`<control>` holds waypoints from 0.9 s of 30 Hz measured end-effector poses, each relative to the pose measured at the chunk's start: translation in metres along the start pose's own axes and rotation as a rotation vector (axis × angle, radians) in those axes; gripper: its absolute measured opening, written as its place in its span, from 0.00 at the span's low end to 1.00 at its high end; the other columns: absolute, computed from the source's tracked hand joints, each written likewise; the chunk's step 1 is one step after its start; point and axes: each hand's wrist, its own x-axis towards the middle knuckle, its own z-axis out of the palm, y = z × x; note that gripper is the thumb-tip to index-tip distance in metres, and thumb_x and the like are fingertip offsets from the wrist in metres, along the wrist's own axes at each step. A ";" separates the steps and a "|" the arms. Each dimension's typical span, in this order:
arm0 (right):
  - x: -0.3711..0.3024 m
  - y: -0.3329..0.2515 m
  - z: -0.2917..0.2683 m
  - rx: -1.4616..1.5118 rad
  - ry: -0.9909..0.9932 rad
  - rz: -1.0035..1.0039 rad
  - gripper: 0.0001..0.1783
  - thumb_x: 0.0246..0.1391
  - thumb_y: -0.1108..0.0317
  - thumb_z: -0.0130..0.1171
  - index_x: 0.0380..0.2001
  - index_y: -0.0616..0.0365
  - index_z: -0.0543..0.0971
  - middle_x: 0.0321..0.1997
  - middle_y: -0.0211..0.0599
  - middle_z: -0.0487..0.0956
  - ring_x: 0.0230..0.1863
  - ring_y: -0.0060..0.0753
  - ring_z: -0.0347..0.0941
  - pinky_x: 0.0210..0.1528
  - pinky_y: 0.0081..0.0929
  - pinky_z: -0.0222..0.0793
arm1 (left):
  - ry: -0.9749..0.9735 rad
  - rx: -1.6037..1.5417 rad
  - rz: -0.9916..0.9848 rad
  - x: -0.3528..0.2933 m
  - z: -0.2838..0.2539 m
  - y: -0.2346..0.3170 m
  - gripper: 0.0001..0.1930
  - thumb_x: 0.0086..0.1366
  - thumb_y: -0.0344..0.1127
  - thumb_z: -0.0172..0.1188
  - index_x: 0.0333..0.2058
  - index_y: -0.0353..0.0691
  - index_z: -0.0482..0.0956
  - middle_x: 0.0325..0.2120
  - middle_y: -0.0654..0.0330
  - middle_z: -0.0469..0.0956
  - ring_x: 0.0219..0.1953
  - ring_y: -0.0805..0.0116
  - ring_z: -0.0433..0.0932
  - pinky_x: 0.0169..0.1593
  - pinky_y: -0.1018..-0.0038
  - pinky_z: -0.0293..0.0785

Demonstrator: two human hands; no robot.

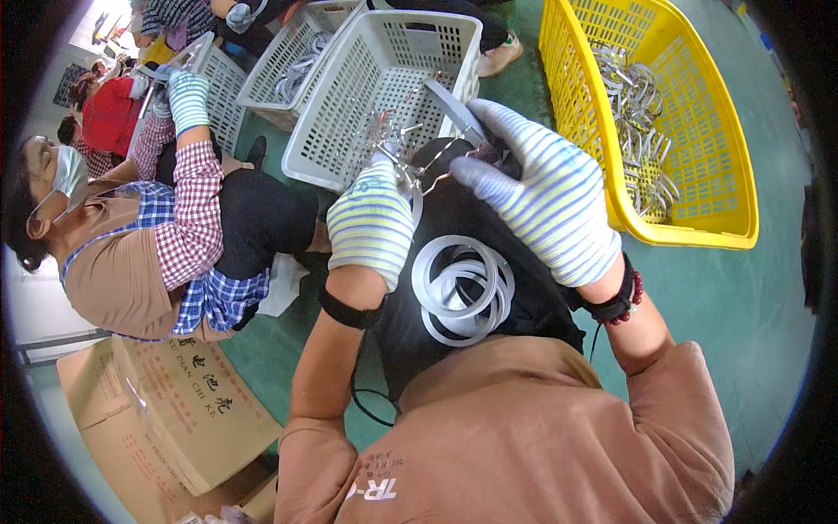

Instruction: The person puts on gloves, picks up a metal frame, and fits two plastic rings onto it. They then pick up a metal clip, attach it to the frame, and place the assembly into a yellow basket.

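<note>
My left hand [374, 214], in a striped knit glove, is closed around a cluster of thin bent metal wire pieces [382, 140] over the rim of a white basket. My right hand [550, 188], gloved alike, has its thumb and fingers closed about a flat grey metal strip [456, 112] that slants up and left. Its fingertips are partly blurred. Between the hands, bent wire ends [434, 179] stick out toward the right thumb. Several pale flat rings [463, 293] lie overlapping on the dark cloth of my lap.
The white basket [336, 109] ahead holds wire pieces; another pale basket [253, 87] stands beside it. A yellow basket [729, 166] at right holds many curved metal parts [637, 113]. A masked co-worker [131, 253] sits at left. Cardboard boxes [188, 410] stand lower left.
</note>
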 end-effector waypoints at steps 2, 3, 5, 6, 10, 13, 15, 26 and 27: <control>-0.004 -0.005 0.012 -0.034 0.026 -0.033 0.23 0.59 0.56 0.65 0.52 0.58 0.82 0.35 0.48 0.84 0.37 0.51 0.82 0.40 0.41 0.77 | -0.018 -0.009 -0.005 0.003 0.003 0.007 0.23 0.66 0.37 0.59 0.58 0.36 0.75 0.37 0.40 0.85 0.41 0.40 0.84 0.45 0.51 0.80; -0.006 -0.003 0.020 -0.069 0.052 -0.069 0.22 0.59 0.56 0.65 0.52 0.58 0.81 0.34 0.48 0.84 0.36 0.52 0.82 0.38 0.42 0.76 | -0.018 -0.012 0.000 0.004 0.009 0.008 0.23 0.66 0.37 0.59 0.58 0.36 0.75 0.37 0.40 0.85 0.41 0.40 0.84 0.45 0.51 0.80; -0.004 -0.004 0.034 -0.101 0.139 -0.191 0.20 0.60 0.58 0.63 0.51 0.58 0.81 0.33 0.47 0.83 0.34 0.51 0.81 0.35 0.42 0.75 | 0.144 -0.091 0.096 0.004 0.018 0.006 0.14 0.64 0.36 0.60 0.43 0.31 0.78 0.35 0.42 0.84 0.37 0.41 0.84 0.42 0.53 0.80; -0.003 -0.007 0.031 -0.064 0.076 -0.180 0.23 0.59 0.61 0.66 0.55 0.58 0.80 0.36 0.48 0.84 0.36 0.50 0.82 0.37 0.39 0.77 | 0.036 -0.192 0.037 0.003 0.016 0.004 0.14 0.62 0.34 0.60 0.43 0.31 0.79 0.35 0.39 0.84 0.38 0.39 0.83 0.44 0.52 0.79; 0.000 -0.023 0.024 0.139 0.080 -0.183 0.31 0.56 0.62 0.68 0.62 0.57 0.76 0.45 0.51 0.84 0.36 0.50 0.82 0.41 0.37 0.79 | 0.206 -0.209 0.397 0.004 0.046 -0.032 0.13 0.63 0.30 0.58 0.45 0.35 0.81 0.32 0.44 0.84 0.37 0.42 0.83 0.42 0.54 0.79; 0.002 -0.009 0.005 0.422 0.136 0.050 0.42 0.49 0.66 0.74 0.68 0.58 0.71 0.57 0.41 0.82 0.36 0.36 0.81 0.44 0.29 0.79 | -0.149 -0.748 0.093 -0.002 0.009 -0.010 0.12 0.71 0.37 0.59 0.47 0.39 0.82 0.24 0.60 0.78 0.24 0.66 0.77 0.29 0.69 0.75; 0.009 0.016 0.006 0.482 0.060 0.004 0.50 0.48 0.67 0.75 0.74 0.57 0.63 0.68 0.38 0.75 0.52 0.31 0.76 0.58 0.30 0.73 | -0.619 -1.513 -0.298 -0.010 -0.008 -0.011 0.14 0.73 0.42 0.60 0.49 0.40 0.82 0.21 0.68 0.73 0.20 0.80 0.69 0.21 0.81 0.65; 0.020 0.010 0.022 0.040 0.009 -0.472 0.45 0.30 0.56 0.82 0.56 0.57 0.77 0.54 0.46 0.79 0.60 0.56 0.73 0.69 0.50 0.63 | -0.988 -1.841 -0.193 -0.014 0.034 -0.033 0.22 0.71 0.50 0.62 0.53 0.39 0.79 0.28 0.66 0.78 0.24 0.77 0.72 0.23 0.81 0.69; 0.017 0.005 0.026 -0.030 0.000 -0.508 0.39 0.31 0.57 0.81 0.50 0.58 0.79 0.48 0.45 0.81 0.56 0.57 0.75 0.66 0.51 0.65 | -0.985 -1.841 -0.199 -0.016 0.044 -0.034 0.22 0.71 0.50 0.62 0.53 0.39 0.79 0.28 0.66 0.78 0.24 0.77 0.72 0.23 0.81 0.69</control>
